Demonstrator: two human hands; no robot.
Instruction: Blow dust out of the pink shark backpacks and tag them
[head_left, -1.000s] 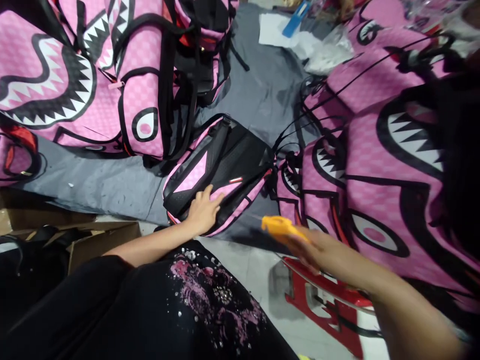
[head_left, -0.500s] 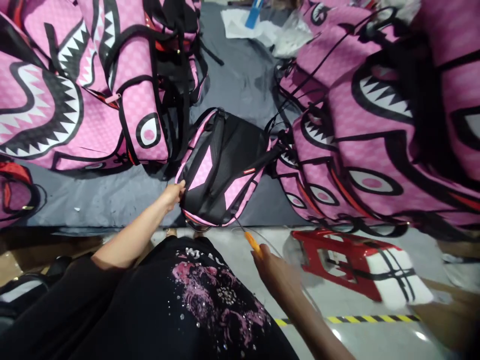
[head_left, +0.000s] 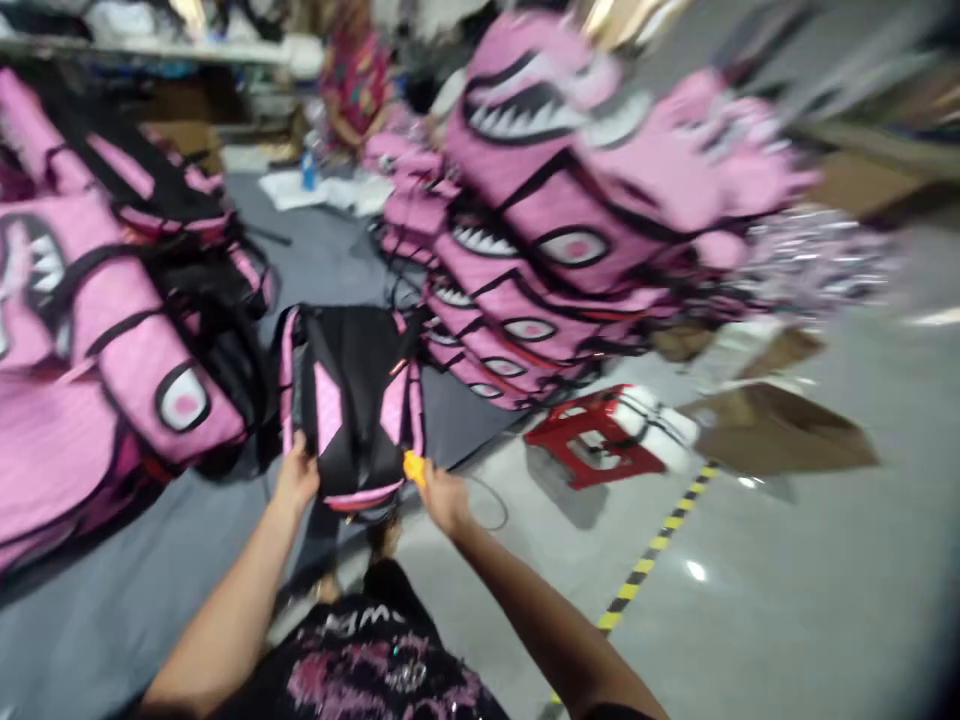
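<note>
A black and pink backpack (head_left: 360, 370) lies on the grey-covered table in front of me, its strap side up. My left hand (head_left: 298, 475) is closed on its lower left edge. In my right hand (head_left: 448, 497) is an orange-handled tool (head_left: 414, 467), held at the bag's lower right edge. The tool's tip cannot be made out against the bag. A thin cord (head_left: 499, 505) loops below the right hand.
Pink shark-face backpacks (head_left: 555, 240) are piled at the right, and more bags (head_left: 172, 400) lie at the left. On the floor stands a red stool (head_left: 592, 445) with a white pad, near flat cardboard (head_left: 780, 430). Across the table is another person (head_left: 356, 80).
My view has swung up and to the right, blurring the picture. The right hand has brought the orange-handled tool closer against the bag's edge. My left hand keeps its hold.
</note>
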